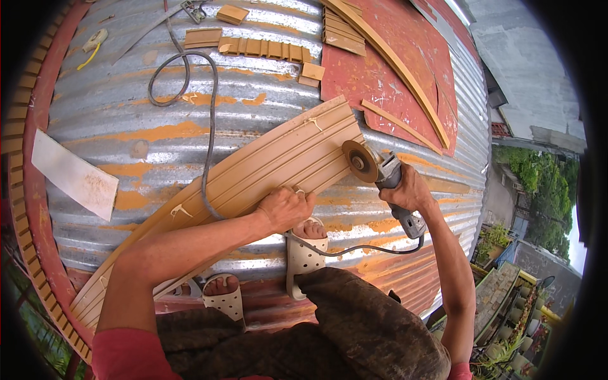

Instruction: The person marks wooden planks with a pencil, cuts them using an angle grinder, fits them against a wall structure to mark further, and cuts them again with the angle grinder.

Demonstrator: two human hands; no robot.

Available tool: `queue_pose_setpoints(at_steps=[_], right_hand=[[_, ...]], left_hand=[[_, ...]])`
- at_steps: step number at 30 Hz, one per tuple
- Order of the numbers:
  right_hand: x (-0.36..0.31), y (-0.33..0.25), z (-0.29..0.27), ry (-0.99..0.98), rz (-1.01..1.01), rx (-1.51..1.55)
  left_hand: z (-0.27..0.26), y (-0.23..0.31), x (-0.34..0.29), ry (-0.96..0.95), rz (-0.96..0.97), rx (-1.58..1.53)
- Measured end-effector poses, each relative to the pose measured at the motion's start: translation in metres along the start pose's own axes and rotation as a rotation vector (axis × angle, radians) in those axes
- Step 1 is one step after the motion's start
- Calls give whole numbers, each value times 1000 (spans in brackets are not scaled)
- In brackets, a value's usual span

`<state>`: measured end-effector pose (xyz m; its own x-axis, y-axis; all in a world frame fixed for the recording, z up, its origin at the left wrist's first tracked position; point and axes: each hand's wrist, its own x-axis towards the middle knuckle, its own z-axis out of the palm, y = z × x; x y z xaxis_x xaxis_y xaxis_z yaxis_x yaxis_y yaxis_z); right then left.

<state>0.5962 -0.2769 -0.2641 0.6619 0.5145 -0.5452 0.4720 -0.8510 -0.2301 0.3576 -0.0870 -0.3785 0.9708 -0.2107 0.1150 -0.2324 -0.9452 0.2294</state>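
Trousers (354, 329): one dark mottled garment is seen nearest the camera, covering the crouched legs at the lower edge.
Sandals: two pale perforated sandals are worn; one (303, 253) is planted at the panel's near edge, the other (223, 296) is set lower left.
Left hand (285, 208): one hand is pressed palm-down on the panel, fingers curled over its near edge; the grip is closed loosely on that edge.
Panel (253, 174): one long tan plank, grooved lengthwise in parallel ribs, is laid diagonally across the roof from lower left to upper right.
Right hand (408, 190): one hand is wrapped fully round the grinder body; the grip is closed tight on it.
Angle grinder (380, 170): one grey tool with a single round disc is held at the panel's upper right end, the disc touching the cut edge.
Cable (202, 114): one grey cord is looped over the roof, passed across the panel and run to the grinder's tail.
Roof (158, 133): corrugated metal sheeting, silver with orange rust patches, carries everything.
Offcuts (266, 47): a row of short tan blocks is laid at the top, too many to count surely.
Curved strip (396, 63): one bent tan strip rests on a red sheet (380, 76).
Pale board (75, 174): one flat whitish rectangle lies at the left.
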Motion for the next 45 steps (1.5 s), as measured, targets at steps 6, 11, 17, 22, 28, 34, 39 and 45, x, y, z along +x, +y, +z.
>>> queue_pose_setpoints(at_steps=[6, 11, 17, 22, 28, 34, 39, 45], right_hand=[[-2, -1, 4, -4, -10, 11], [-3, -4, 5, -8, -19, 60], [-2, 4, 10, 14, -41, 90], [-2, 0, 9, 7, -65, 94], [-1, -2, 9, -6, -38, 113], [0, 0, 12, 25, -40, 62], [-1, -2, 15, 7, -50, 118], [2, -4, 14, 10, -66, 111]], left_hand=[[1, 0, -2, 2, 5, 6], [1, -1, -4, -15, -8, -5], [-2, -1, -2, -6, 8, -3], [-4, -2, -2, -10, 4, -36], [-4, -2, -2, -39, -8, -77], [-3, -3, -1, -29, -1, -62], [-2, -2, -1, -67, -3, -63], [-1, -3, -3, -64, -12, -77]])
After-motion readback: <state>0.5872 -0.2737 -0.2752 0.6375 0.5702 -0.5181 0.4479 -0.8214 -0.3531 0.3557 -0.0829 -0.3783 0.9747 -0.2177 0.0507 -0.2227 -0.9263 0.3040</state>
